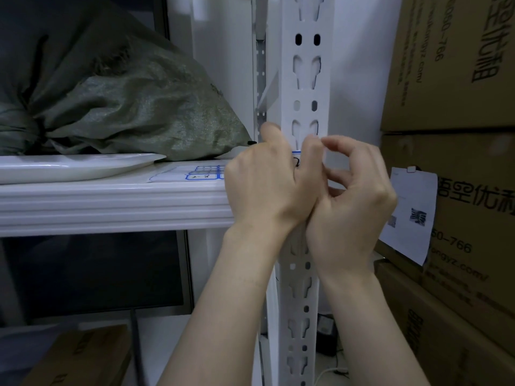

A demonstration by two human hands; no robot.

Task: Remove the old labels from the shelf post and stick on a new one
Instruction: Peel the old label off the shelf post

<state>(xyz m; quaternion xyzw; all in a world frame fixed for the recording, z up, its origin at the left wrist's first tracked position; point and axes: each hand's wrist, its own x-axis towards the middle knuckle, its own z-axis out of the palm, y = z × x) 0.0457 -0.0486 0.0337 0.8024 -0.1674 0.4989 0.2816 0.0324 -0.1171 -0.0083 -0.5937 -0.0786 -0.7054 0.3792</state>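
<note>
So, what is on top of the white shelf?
A green sack, a white plate and a label sheet; the left hand covers the sheet's right end.

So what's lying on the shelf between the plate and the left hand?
A sheet of blue-bordered labels, flat on the shelf, shown in the head view.

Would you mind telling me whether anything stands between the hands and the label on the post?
Nothing visible does: the left hand and right hand are at the label on the post.
</note>
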